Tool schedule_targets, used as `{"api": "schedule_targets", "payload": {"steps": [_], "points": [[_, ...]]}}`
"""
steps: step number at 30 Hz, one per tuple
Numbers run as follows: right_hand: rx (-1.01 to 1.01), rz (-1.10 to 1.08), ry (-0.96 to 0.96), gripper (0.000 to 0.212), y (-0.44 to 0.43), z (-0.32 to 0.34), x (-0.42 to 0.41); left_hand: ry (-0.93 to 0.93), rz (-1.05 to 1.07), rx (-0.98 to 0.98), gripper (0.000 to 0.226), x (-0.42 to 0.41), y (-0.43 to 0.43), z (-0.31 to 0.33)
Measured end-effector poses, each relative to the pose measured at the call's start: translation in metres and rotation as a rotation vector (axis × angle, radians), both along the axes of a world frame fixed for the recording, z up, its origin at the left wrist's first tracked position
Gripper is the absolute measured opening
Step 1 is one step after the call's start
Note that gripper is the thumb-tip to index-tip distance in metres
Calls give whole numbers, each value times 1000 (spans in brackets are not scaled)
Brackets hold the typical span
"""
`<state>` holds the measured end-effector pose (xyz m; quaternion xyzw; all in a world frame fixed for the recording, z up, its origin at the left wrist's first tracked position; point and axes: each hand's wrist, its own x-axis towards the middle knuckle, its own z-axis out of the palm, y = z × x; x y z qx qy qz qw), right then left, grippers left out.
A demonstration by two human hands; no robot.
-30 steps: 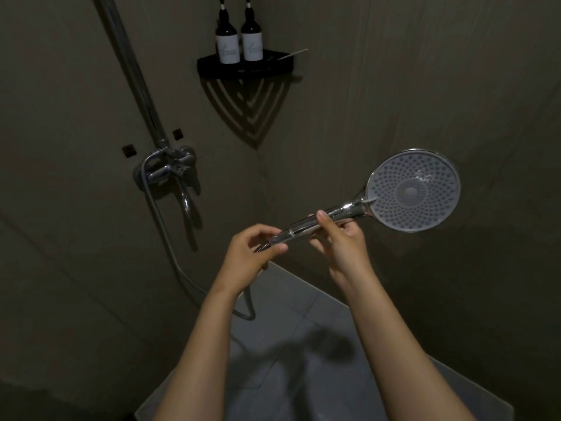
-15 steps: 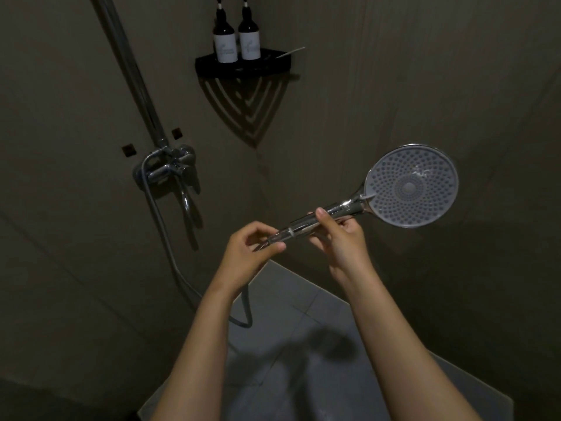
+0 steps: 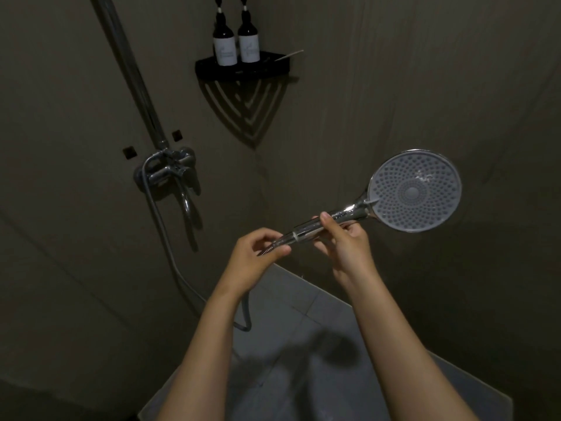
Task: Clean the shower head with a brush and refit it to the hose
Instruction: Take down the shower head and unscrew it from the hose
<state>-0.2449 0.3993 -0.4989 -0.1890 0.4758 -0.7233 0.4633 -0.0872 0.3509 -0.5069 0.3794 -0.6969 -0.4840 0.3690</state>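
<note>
A round chrome shower head (image 3: 414,189) with a grey nozzle face points toward me at the right, its handle slanting down to the left. My right hand (image 3: 346,241) grips the middle of that handle from below, thumb on top. My left hand (image 3: 255,258) pinches the hose end nut where the handle meets the hose (image 3: 170,253). The hose loops down from the wall mixer and back up behind my left wrist. A thin brush handle (image 3: 290,55) pokes out of the corner shelf.
A chrome mixer tap (image 3: 171,173) with a spout sits on the left wall under a vertical riser pipe (image 3: 127,71). A black corner shelf (image 3: 243,68) holds two dark pump bottles (image 3: 236,41). Grey floor tiles (image 3: 303,299) lie below my arms.
Both hands and the shower head stay almost still. My left fingers have shifted slightly around the hose nut.
</note>
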Motion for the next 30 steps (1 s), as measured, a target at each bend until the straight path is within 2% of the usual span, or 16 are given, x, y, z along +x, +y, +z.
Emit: {"api": "schedule_targets", "payload": {"steps": [2, 5, 8, 12, 13, 15, 20, 25, 30], "points": [[-5, -7, -15, 21, -1, -1, -1, -11, -12, -27, 9, -2, -1, -1], [-5, -17, -26, 9, -1, -2, -4, -41, -23, -54, 7, -4, -2, -1], [-13, -17, -22, 7, -1, -2, -7, -98, -6, -66, 14, -7, 0, 1], [-11, -7, 14, 13, -3, -2, -9, -128, -43, 55, 34, -8, -2, 0], [-7, -11, 18, 12, -4, -3, -9, -113, -69, 101, 31, -7, -3, 0], [-5, -21, 9, 9, -3, -3, -11, -59, -90, 156, 9, -7, -4, -1], [2, -21, -5, 11, -5, -5, -15, -65, -73, 49, 5, -12, -8, -6], [19, -17, 1, 26, -9, -5, -17, -135, -97, -17, 17, -12, -13, -8], [13, -11, 17, 24, -13, -6, -21, -167, -122, -11, 25, -15, -15, -9]]}}
